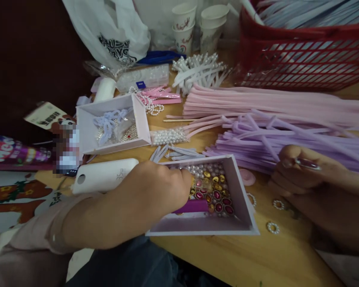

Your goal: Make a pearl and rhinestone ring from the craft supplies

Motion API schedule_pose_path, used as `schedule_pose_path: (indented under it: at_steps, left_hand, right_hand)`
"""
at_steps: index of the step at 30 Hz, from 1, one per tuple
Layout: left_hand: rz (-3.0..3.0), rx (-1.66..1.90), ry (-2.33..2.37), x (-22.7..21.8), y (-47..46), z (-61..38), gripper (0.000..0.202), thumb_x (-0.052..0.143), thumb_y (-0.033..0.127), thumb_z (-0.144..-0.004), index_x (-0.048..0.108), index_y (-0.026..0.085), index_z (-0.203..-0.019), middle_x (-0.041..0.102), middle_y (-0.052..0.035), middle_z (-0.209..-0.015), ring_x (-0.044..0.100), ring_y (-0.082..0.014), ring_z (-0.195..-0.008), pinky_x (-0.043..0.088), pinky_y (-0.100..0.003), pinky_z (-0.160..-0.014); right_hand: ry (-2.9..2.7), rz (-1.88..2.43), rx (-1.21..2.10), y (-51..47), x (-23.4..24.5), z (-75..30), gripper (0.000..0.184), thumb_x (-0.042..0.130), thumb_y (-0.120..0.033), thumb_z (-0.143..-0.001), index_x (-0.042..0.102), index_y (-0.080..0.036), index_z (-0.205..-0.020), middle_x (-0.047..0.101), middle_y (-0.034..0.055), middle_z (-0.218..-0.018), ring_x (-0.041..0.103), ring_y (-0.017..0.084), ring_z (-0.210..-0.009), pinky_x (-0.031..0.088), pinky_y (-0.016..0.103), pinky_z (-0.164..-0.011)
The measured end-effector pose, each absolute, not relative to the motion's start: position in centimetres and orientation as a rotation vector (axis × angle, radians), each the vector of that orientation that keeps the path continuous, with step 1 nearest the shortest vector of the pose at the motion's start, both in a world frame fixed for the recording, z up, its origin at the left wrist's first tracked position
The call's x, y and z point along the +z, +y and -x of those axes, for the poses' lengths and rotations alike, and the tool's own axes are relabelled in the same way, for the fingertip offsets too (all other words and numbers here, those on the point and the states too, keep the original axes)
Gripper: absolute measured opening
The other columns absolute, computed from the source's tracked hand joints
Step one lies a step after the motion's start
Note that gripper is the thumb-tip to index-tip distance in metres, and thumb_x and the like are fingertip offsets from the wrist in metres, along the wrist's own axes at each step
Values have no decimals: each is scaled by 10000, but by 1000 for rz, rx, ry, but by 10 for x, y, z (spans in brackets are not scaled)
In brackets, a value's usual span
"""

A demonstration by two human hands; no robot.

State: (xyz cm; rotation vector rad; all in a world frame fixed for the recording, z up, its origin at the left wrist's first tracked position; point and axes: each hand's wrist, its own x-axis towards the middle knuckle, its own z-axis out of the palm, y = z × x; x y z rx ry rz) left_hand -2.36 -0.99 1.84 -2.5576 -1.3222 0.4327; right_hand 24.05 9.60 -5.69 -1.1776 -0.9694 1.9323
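Note:
My left hand [155, 191] is closed and reaches into a shallow pink box [245, 211] of pearls and red and gold gems [215, 187]. A purple object [191, 206] sticks out from under its fingers inside the box. My right hand [299, 171] rests on the wooden table [257, 259] to the right of the box, fingers curled with the thumb pressed against them; what they pinch is too small to make out. Small pearl rings [273, 227] lie on the table between the box and that hand.
Bundles of pink [272, 104] and lilac pipe cleaners [287, 139] lie across the back. A second pink box [113, 125], a white power bank [104, 175], a red basket [302, 59], paper cups [184, 26] and a white plastic bag [107, 32] surround them.

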Motion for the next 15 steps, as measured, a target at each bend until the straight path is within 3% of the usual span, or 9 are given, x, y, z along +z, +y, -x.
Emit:
schedule_pose_path:
  at_steps: [2,6,10,15]
  left_hand:
    - [2525,449,-1281,18,-9,25,273,415,-46,-669,455,223,-696,451,24,-488,471,-171,-396,210,-313,-403]
    - [2538,444,-1322,23,-2,21,251,429,-38,-724,482,207,-709,474,26,-486,493,-174,-388,244,-305,-389]
    - [2638,281,-1436,26,6,18,142,455,69,-886,545,179,-876,609,5,-645,598,-177,-523,333,-289,-438]
    - [2924,197,-1556,20,5,27,177,452,94,-932,613,167,-918,654,-12,-763,615,-139,-643,415,-253,-553]
  right_hand:
    - [-937,1135,1958,93,-35,-229,242,713,-241,-674,500,-224,-562,298,-39,-532,265,96,-428,285,310,-401]
    - [-1030,1113,1971,93,-27,-220,154,777,-262,-581,644,-198,-629,315,-47,-494,307,85,-410,257,291,-386]
    - [-1046,1041,2022,94,-33,-220,182,794,-310,-603,662,-190,-638,313,-53,-471,290,72,-390,220,271,-371]
    - [-1044,979,2059,94,-34,-221,190,786,-335,-640,657,-196,-643,295,-60,-466,258,65,-395,213,258,-370]
